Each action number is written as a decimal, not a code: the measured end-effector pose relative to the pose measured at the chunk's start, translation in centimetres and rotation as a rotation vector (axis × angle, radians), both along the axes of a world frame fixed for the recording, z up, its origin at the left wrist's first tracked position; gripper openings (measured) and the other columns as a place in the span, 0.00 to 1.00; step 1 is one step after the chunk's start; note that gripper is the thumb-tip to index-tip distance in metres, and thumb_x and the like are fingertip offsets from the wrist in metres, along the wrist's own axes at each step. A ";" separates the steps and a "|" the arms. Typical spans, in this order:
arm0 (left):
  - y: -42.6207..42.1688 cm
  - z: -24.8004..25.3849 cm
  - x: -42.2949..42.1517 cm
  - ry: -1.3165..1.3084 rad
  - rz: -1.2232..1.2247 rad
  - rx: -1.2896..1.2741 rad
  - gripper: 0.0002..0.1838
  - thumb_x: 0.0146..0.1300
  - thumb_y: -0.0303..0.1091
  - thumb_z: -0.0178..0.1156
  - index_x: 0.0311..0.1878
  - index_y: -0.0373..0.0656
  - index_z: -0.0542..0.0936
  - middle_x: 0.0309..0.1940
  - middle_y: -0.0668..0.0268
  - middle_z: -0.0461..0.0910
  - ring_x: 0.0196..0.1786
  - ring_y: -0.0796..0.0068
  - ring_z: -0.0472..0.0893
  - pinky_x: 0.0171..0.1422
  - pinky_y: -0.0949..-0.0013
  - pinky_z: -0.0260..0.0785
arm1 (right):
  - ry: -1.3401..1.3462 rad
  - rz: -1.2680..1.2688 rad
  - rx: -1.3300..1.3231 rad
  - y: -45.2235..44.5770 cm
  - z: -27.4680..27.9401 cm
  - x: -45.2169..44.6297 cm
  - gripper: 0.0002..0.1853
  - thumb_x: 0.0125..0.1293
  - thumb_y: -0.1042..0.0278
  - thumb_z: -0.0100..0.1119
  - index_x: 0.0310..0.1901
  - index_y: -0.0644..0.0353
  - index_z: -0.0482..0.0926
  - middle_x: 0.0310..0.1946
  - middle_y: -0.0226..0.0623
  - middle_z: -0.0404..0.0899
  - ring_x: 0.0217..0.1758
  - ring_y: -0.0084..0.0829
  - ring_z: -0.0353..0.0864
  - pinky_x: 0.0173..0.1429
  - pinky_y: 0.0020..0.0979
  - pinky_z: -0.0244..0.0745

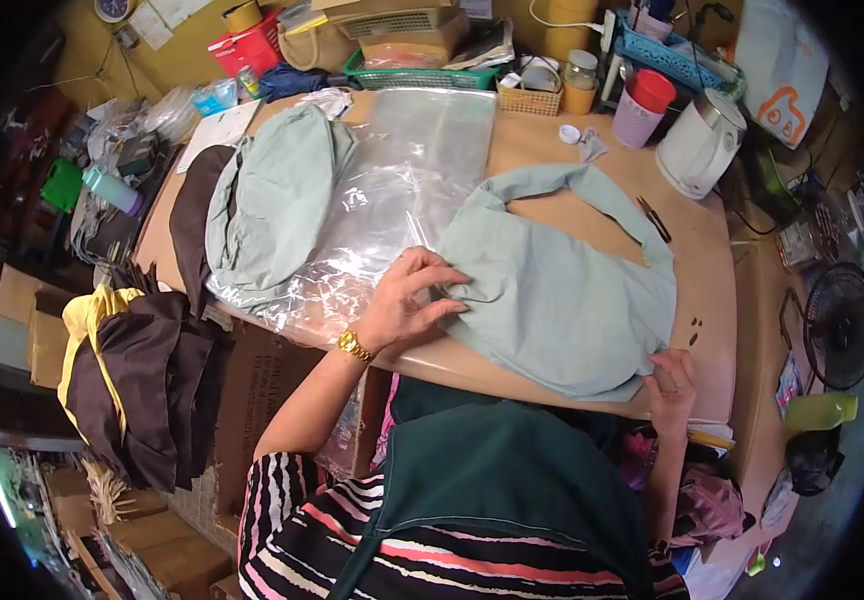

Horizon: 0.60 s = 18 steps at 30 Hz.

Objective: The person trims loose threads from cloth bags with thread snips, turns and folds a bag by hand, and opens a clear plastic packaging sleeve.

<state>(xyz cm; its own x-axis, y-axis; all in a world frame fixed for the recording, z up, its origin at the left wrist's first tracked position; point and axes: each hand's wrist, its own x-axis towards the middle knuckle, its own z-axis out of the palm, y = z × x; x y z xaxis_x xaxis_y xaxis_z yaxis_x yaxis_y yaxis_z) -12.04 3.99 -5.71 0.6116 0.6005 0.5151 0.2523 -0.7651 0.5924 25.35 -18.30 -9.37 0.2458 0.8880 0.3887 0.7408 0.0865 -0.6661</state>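
A pale green cloth bag [572, 300] with a wide shoulder strap lies flat near the table's front edge. My left hand [414, 300], with a gold watch on the wrist, is at the bag's left edge, its thumb and fingertips gathering small folds of the cloth. At the lower right corner my right hand [672, 385] pinches the bag's edge between thumb and fingers. Clear plastic sheets or bags [402, 190] lie left of the bag. Beyond them rests a pile of the same pale green cloth [277, 195], partly on dark brown cloth [197, 210].
A white electric kettle [700, 145], a pink cup [637, 118] and a glass jar [580, 82] stand at the back right. Small scissors or snips [654, 220] lie near the right edge. Brown and yellow cloth [142, 370] hangs at the left; a black fan [839, 325] is far right.
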 end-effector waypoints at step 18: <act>1.9 -3.7 4.0 -0.077 0.272 -0.109 0.06 0.69 0.30 0.58 0.39 0.39 0.72 0.21 0.55 0.74 0.21 0.63 0.74 0.29 0.67 0.68 | -0.017 -0.507 -0.031 7.3 -4.0 2.6 0.11 0.74 0.65 0.49 0.48 0.62 0.76 0.36 0.55 0.80 0.42 0.53 0.79 0.47 0.42 0.74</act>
